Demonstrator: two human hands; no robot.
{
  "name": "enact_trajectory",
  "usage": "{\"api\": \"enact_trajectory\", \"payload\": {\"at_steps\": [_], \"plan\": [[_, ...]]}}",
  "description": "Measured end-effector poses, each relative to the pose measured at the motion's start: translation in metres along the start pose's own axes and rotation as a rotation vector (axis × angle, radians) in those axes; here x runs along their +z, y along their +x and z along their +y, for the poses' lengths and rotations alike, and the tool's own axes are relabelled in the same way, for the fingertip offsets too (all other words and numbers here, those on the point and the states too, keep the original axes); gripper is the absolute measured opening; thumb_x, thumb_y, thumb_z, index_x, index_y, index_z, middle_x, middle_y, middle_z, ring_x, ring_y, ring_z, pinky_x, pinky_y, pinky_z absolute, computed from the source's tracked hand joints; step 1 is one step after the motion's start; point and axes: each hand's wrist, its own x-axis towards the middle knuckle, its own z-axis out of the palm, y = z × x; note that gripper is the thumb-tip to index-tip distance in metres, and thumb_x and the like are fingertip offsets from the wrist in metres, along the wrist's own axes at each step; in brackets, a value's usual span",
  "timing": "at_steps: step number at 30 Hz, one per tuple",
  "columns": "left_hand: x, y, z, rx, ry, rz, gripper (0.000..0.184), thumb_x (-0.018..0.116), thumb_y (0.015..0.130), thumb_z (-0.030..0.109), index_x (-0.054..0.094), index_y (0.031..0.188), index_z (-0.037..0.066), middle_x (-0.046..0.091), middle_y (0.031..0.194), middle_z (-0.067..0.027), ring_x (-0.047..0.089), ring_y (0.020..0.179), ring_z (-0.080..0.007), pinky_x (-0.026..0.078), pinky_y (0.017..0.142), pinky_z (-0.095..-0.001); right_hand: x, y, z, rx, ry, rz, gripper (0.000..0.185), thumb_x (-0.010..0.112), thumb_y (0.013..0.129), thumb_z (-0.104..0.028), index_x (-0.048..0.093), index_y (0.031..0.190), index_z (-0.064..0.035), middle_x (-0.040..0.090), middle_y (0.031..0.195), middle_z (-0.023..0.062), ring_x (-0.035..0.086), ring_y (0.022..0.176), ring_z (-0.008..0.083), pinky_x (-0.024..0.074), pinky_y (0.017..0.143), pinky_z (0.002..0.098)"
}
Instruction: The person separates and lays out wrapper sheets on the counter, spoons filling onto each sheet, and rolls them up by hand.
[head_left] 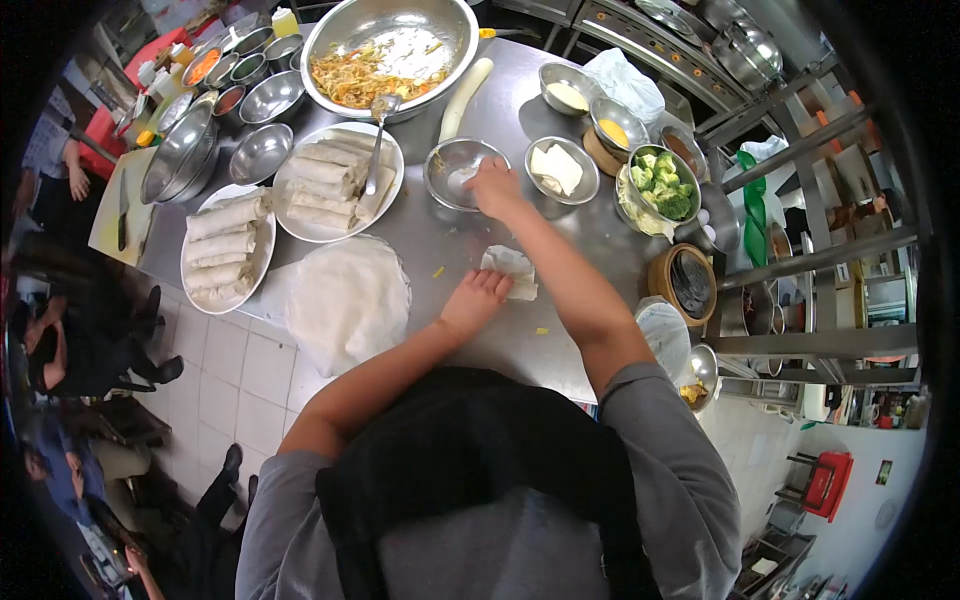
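My left hand (474, 301) rests on the steel table with its fingers curled over the near edge of a small, partly rolled spring roll wrapper (513, 268). Inside the rim of a small metal bowl (436, 189) is my right hand (493, 188), fingers drawn together; what they hold, if anything, is too small to make out. The bowl has a little pale stuff at the bottom. To the left of my left hand lies a stack of round, thin wrappers (350, 300). Rolled spring rolls (325, 180) fill an oval plate, and more rolls (220, 245) lie on a second plate.
A large bowl (462, 35) of shredded filling with a spoon (377, 160) stands at the back left. On the right are a bowl of white blocks (560, 170), broccoli (662, 185) and a bamboo steamer (660, 272). A knife (123, 208) lies far left; people stand beyond.
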Motion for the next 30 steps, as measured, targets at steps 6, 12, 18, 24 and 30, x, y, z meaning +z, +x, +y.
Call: {"api": "enact_trajectory", "payload": {"at_steps": [6,12,18,24,30], "plan": [[0.008,-0.003,0.006,0.046,0.146,0.113,0.036,0.057,0.087,0.019,0.059,0.12,0.004,0.064,0.116,-0.0104,0.061,0.11,-0.0244,0.045,0.098,-0.0387,-0.024,0.0,0.027,0.215,1.063,-0.207,0.033,0.055,0.081,0.001,0.079,0.098,-0.0138,0.069,0.091,0.0104,0.065,0.087,0.0205,0.0521,0.078,0.0337],[0.005,-0.003,0.007,0.077,0.182,0.15,0.035,0.054,0.087,0.018,0.058,0.118,0.002,0.063,0.118,-0.0133,0.06,0.112,-0.0263,0.045,0.099,-0.0393,-0.029,-0.103,0.052,-0.322,0.636,-0.349,0.034,0.054,0.087,-0.004,0.078,0.105,-0.0184,0.065,0.091,0.0104,0.06,0.091,0.0208,0.0473,0.079,0.0336],[-0.004,-0.004,0.01,0.078,0.211,0.09,0.037,0.054,0.088,0.018,0.057,0.121,0.001,0.063,0.126,-0.0147,0.06,0.116,-0.0264,0.044,0.101,-0.039,-0.013,-0.148,0.052,-0.411,-0.077,-0.073,0.046,0.053,0.094,-0.018,0.062,0.131,-0.0451,0.055,0.105,0.008,0.053,0.104,0.0259,0.0422,0.088,0.0398],[0.004,-0.009,0.007,0.074,0.2,0.063,0.04,0.053,0.089,0.018,0.056,0.126,0.001,0.063,0.127,-0.0136,0.06,0.118,-0.026,0.044,0.102,-0.0397,-0.022,-0.14,0.037,-0.445,-0.113,-0.08,0.055,0.053,0.093,-0.014,0.057,0.136,-0.0485,0.054,0.101,0.0051,0.053,0.102,0.0228,0.0413,0.086,0.0377],[0.001,-0.006,0.005,0.089,0.215,0.042,0.042,0.052,0.089,0.018,0.055,0.128,0.001,0.063,0.127,-0.0131,0.06,0.118,-0.0262,0.043,0.103,-0.04,-0.055,-0.086,0.037,-0.255,0.063,0.048,0.049,0.055,0.088,-0.003,0.072,0.121,-0.0349,0.057,0.106,0.0078,0.055,0.107,0.0268,0.0431,0.089,0.0416]]}}
